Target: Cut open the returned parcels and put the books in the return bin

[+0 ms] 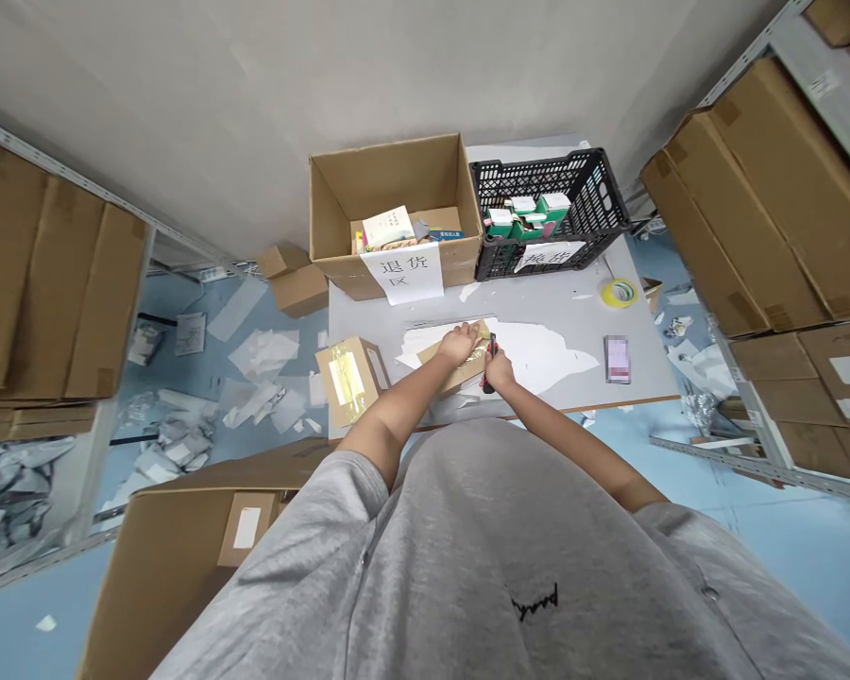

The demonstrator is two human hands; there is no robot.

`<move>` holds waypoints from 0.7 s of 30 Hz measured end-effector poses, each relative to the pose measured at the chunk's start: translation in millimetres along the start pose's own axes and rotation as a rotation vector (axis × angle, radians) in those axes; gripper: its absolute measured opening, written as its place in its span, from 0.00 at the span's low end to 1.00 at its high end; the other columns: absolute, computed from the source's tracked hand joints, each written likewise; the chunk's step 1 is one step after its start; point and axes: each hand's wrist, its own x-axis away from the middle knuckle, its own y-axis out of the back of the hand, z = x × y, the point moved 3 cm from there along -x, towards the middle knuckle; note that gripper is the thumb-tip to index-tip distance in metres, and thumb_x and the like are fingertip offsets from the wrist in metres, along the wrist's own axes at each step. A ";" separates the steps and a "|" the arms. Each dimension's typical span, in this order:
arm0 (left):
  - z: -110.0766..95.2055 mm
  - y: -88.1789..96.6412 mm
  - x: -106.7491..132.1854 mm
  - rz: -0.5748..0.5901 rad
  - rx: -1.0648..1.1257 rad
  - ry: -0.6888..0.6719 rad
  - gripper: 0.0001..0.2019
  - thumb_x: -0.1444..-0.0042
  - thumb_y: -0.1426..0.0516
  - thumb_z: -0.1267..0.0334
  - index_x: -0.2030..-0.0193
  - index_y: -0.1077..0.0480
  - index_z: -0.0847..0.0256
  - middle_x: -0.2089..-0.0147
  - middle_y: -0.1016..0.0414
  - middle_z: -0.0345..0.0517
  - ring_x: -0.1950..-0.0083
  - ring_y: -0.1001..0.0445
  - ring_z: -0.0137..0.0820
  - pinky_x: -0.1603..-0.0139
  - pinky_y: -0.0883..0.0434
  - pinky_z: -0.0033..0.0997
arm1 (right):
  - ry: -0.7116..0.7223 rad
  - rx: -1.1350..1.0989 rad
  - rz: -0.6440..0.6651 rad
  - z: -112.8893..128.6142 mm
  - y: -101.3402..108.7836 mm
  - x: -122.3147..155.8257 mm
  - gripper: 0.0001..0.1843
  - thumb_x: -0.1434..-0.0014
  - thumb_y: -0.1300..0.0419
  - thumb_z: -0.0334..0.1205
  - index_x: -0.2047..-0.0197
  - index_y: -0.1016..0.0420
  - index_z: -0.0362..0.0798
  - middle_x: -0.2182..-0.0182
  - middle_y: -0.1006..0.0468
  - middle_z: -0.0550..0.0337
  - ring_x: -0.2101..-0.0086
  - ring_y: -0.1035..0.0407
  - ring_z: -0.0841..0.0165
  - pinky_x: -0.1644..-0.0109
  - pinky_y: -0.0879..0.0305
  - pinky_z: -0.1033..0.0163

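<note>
A small cardboard box (462,372) with yellowish clear tape lies at an angle on the table, on top of white paper sheets. My left hand (460,343) grips it from above, the fingers closed near its far end. In my right hand (500,366) is a red and black box cutter (491,378), held against the right end of the box. Its blade is too small to make out. White paper (545,354) spreads out to the right of the cutter.
A carton (332,272) of books and a black plastic crate (602,227) with green-white boxes stand at the back. Yellow tape roll (619,293) and phone (617,360) lie right. A taped box (354,382) sits left. Shelves of cartons flank the table (573,312).
</note>
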 end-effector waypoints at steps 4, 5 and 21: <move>-2.5 0.9 3.2 -0.003 0.006 0.011 0.27 0.23 0.58 0.54 0.23 0.46 0.65 0.33 0.34 0.66 0.37 0.28 0.45 0.41 0.29 0.41 | -0.019 -0.030 -0.007 -0.4 -3.5 0.4 0.23 0.23 0.51 0.49 0.35 0.36 0.42 0.72 0.20 0.57 0.81 0.25 0.66 0.74 0.28 0.64; -3.5 0.6 3.8 -0.006 0.005 0.013 0.27 0.23 0.58 0.54 0.23 0.46 0.65 0.33 0.34 0.66 0.37 0.28 0.45 0.40 0.29 0.41 | -0.027 -0.033 -0.008 0.6 -4.0 -0.8 0.22 0.23 0.51 0.48 0.36 0.35 0.41 0.72 0.20 0.57 0.80 0.25 0.65 0.73 0.27 0.64; -11.5 -3.5 3.2 -0.025 0.024 0.047 0.28 0.23 0.58 0.53 0.23 0.45 0.65 0.34 0.34 0.67 0.38 0.30 0.47 0.44 0.27 0.41 | 0.027 0.122 -0.026 10.3 8.3 -14.0 0.17 0.24 0.49 0.41 0.44 0.25 0.39 0.66 0.15 0.47 0.69 0.19 0.63 0.63 0.26 0.65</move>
